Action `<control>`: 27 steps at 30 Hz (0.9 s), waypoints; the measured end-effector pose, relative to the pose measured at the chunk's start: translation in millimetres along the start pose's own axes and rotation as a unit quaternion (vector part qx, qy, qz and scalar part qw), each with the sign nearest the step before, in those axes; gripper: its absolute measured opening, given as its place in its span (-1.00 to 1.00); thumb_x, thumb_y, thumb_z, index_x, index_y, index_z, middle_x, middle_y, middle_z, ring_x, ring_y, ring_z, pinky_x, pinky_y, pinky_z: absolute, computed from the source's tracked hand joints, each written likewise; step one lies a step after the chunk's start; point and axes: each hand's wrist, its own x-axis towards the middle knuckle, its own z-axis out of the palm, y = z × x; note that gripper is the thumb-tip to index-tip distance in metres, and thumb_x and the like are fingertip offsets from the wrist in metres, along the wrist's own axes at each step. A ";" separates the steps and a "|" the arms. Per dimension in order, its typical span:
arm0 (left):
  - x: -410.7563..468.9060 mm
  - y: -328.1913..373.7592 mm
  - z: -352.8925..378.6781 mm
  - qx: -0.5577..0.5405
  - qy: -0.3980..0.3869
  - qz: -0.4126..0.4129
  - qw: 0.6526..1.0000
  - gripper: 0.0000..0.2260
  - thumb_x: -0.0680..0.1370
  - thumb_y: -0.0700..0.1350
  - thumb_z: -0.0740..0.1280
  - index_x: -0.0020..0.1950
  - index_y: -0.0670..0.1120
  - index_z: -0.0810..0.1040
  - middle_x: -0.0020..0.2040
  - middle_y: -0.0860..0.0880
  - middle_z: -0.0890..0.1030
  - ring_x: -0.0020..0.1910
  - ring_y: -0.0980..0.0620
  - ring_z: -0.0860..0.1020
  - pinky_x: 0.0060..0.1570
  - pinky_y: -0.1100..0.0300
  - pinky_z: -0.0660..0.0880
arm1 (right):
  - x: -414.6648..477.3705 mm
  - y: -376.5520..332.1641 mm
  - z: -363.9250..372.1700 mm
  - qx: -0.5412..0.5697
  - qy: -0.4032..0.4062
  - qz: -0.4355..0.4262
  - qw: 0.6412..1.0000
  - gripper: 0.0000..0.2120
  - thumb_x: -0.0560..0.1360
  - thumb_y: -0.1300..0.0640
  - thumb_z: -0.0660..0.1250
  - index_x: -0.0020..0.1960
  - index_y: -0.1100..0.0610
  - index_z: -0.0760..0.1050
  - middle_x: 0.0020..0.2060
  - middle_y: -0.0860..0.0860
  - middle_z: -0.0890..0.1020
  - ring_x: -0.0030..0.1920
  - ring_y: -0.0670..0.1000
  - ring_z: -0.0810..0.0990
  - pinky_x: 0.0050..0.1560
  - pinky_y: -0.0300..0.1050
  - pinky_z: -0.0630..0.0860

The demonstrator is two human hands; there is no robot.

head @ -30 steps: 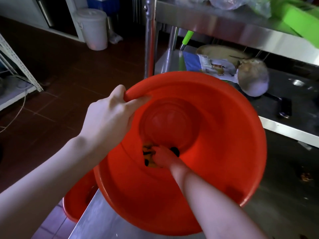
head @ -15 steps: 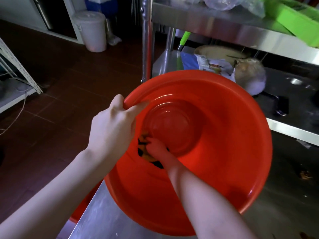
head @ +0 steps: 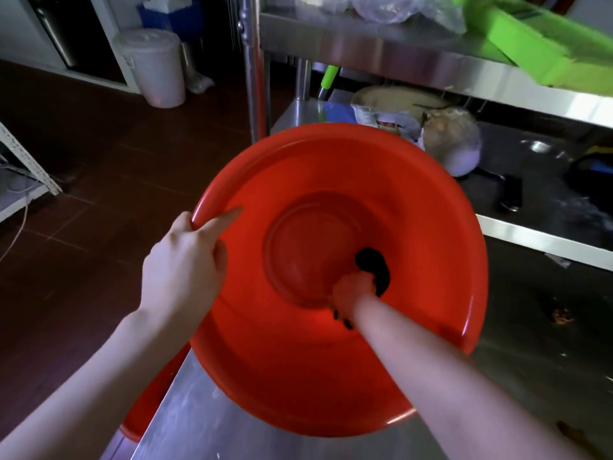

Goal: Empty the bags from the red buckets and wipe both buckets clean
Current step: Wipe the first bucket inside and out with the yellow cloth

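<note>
The left hand point(head: 185, 260) clamps the tilted bucket point(head: 431, 227) by its rim (steadying it, probably) so the right hand point(head: 351, 289), clutching a cloth point(head: 373, 262), can scrub inside.

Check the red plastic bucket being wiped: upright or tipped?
Tipped: the red plastic bucket turns its mouth toward the camera; left hand grips its rim, right hand holds a dark cloth inside.

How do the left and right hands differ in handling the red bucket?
The left hand grips the red bucket at its rim, thumb on the inner wall; the right hand reaches deep inside. The left hand holds only the bucket; the right hand holds a dark cloth near the bottom. Both work on the same bucket.
</note>
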 end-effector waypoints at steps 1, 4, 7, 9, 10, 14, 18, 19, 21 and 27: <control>-1.5 2.2 2.7 -0.008 -0.001 -0.011 1.000 -0.51 0.51 -0.23 0.33 0.39 0.16 0.48 -0.20 -0.11 0.39 -0.33 -0.20 0.47 -0.35 0.00 0.50 | -0.3 15.5 -1.9 -0.054 0.022 0.027 0.998 -0.61 0.63 0.16 0.06 0.41 0.18 0.40 0.39 0.11 0.45 0.40 0.16 0.40 0.34 0.14 0.33; -2.8 2.2 7.1 -0.020 -0.006 -0.027 0.999 -0.50 0.50 -0.22 0.34 0.38 0.17 0.48 -0.21 -0.11 0.40 -0.32 -0.20 0.48 -0.32 -0.04 0.52 | 7.7 49.0 -15.3 -0.082 0.097 0.056 0.990 -0.54 0.67 0.13 -0.04 0.54 0.20 0.16 0.52 0.14 0.23 0.50 0.14 0.21 0.45 0.03 0.14; 0.2 -2.9 8.1 -0.022 -0.006 -0.029 0.999 -0.51 0.50 -0.22 0.36 0.38 0.17 0.49 -0.21 -0.12 0.41 -0.32 -0.20 0.48 -0.30 -0.06 0.53 | 23.0 56.4 -31.7 0.030 0.145 0.023 0.989 -0.28 0.58 -0.02 0.22 0.60 0.05 -0.10 0.57 0.04 0.06 0.50 0.14 0.20 0.46 -0.01 0.13; 1.9 -5.8 9.0 -0.029 -0.004 -0.035 0.999 -0.52 0.50 -0.24 0.37 0.37 0.14 0.51 -0.19 -0.14 0.44 -0.30 -0.21 0.49 -0.28 -0.07 0.53 | 36.5 56.2 -39.9 0.085 0.138 -0.004 0.987 0.03 0.41 -0.16 0.44 0.59 -0.03 -0.19 0.58 -0.02 0.01 0.52 0.13 0.17 0.48 0.01 0.13; 2.2 -7.2 9.9 -0.035 0.002 -0.041 0.999 -0.52 0.49 -0.25 0.38 0.36 0.12 0.52 -0.19 -0.14 0.45 -0.30 -0.21 0.49 -0.27 -0.07 0.53 | 43.8 54.7 -41.9 0.116 0.136 -0.016 0.984 0.10 0.35 -0.16 0.49 0.59 -0.06 -0.22 0.58 -0.03 -0.02 0.53 0.14 0.15 0.48 0.03 0.13; 0.0 -8.5 13.3 -0.053 0.020 -0.044 0.997 -0.52 0.45 -0.32 0.40 0.30 0.06 0.58 -0.18 -0.15 0.49 -0.30 -0.19 0.50 -0.26 -0.03 0.53 | 68.1 31.5 -33.8 0.187 0.190 -0.045 0.963 -0.06 0.42 -0.03 0.35 0.58 -0.12 -0.22 0.58 -0.09 -0.18 0.52 0.18 0.15 0.47 0.22 0.11; 3.2 -11.0 13.4 -0.052 0.021 -0.048 0.997 -0.52 0.44 -0.34 0.42 0.28 0.06 0.60 -0.20 -0.14 0.48 -0.33 -0.18 0.49 -0.27 -0.02 0.51 | 73.1 -24.5 -30.7 0.146 0.250 -0.156 0.944 -0.34 0.51 -0.01 0.19 0.56 -0.11 0.06 0.58 -0.09 0.03 0.56 0.14 0.01 0.42 0.41 -0.02; 3.1 -11.6 13.1 -0.051 0.018 -0.049 0.997 -0.53 0.44 -0.33 0.42 0.28 0.06 0.60 -0.20 -0.14 0.48 -0.34 -0.18 0.48 -0.27 -0.01 0.51 | 69.9 -42.9 -26.5 0.142 0.248 -0.179 0.941 -0.38 0.53 -0.01 0.19 0.56 -0.07 0.12 0.58 -0.09 0.08 0.56 0.13 0.02 0.42 0.41 -0.05; 1.2 -12.0 12.7 -0.048 0.016 -0.051 0.997 -0.53 0.45 -0.32 0.42 0.29 0.07 0.59 -0.20 -0.13 0.47 -0.33 -0.18 0.48 -0.27 -0.01 0.51 | 61.9 -68.5 -10.0 0.146 0.245 -0.177 0.942 -0.41 0.56 -0.03 0.16 0.56 -0.02 0.12 0.58 -0.09 0.05 0.57 0.11 0.01 0.46 0.42 -0.11; 5.7 -12.9 12.6 -0.050 0.000 -0.054 0.997 -0.54 0.49 -0.27 0.39 0.33 0.09 0.55 -0.16 -0.17 0.48 -0.26 -0.23 0.50 -0.24 -0.09 0.53 | 43.6 -51.6 11.6 0.032 0.170 -0.241 0.955 -0.41 0.61 -0.06 0.12 0.58 -0.06 0.00 0.58 -0.15 -0.08 0.58 0.09 -0.12 0.45 0.39 -0.21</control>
